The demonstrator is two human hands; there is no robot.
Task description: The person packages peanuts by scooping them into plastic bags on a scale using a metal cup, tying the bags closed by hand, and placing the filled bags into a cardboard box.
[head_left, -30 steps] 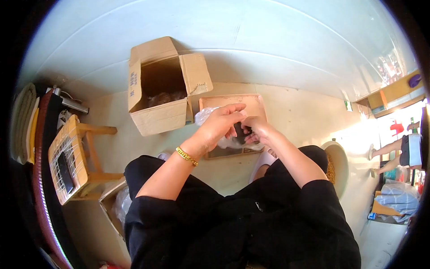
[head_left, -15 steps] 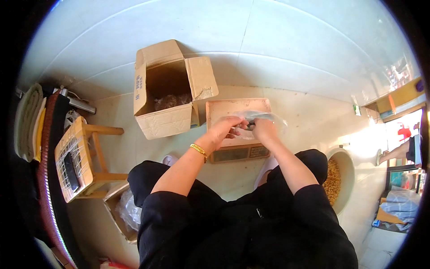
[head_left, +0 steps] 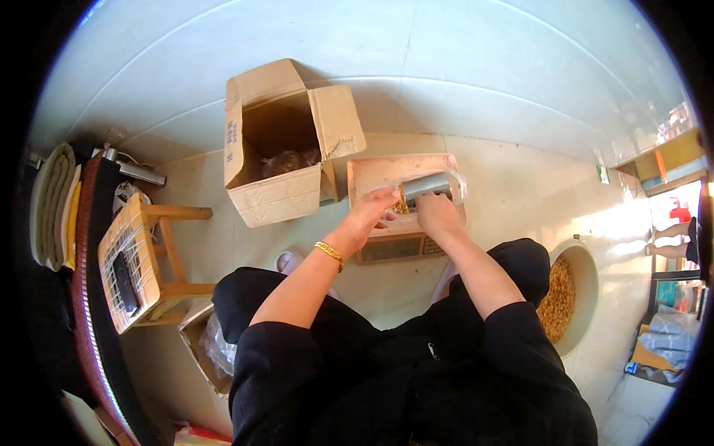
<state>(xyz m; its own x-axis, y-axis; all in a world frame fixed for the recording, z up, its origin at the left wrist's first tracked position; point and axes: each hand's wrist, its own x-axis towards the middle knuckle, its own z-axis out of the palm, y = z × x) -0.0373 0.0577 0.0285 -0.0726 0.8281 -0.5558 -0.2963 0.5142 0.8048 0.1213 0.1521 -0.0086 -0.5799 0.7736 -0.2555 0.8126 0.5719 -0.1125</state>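
Over the pinkish tray of a digital scale [head_left: 362, 169], both of my hands work close together. My left hand [head_left: 370, 212], with a gold bracelet at the wrist, has its fingers closed on the edge of a clear plastic bag [head_left: 460, 186]. My right hand [head_left: 437, 215] is closed around a shiny metal scoop [head_left: 425, 183], tilted sideways inside the bag. Golden kernels [head_left: 401, 202] show at the scoop's left end, near my left fingertips. The scoop's near side is hidden behind my right hand.
A tub of golden kernels [head_left: 559, 301] stands by my right knee. An open cardboard box [head_left: 274, 199] holds dark bagged goods. To the left are a wooden stool [head_left: 177, 290] with a phone on it and a small box of plastic bags [head_left: 216, 346]. A person's legs [head_left: 671, 241] show far right.
The metal scoop has come into clear view in the bag, with kernels at its left end. My hands remain over the scale. The view has shifted slightly.
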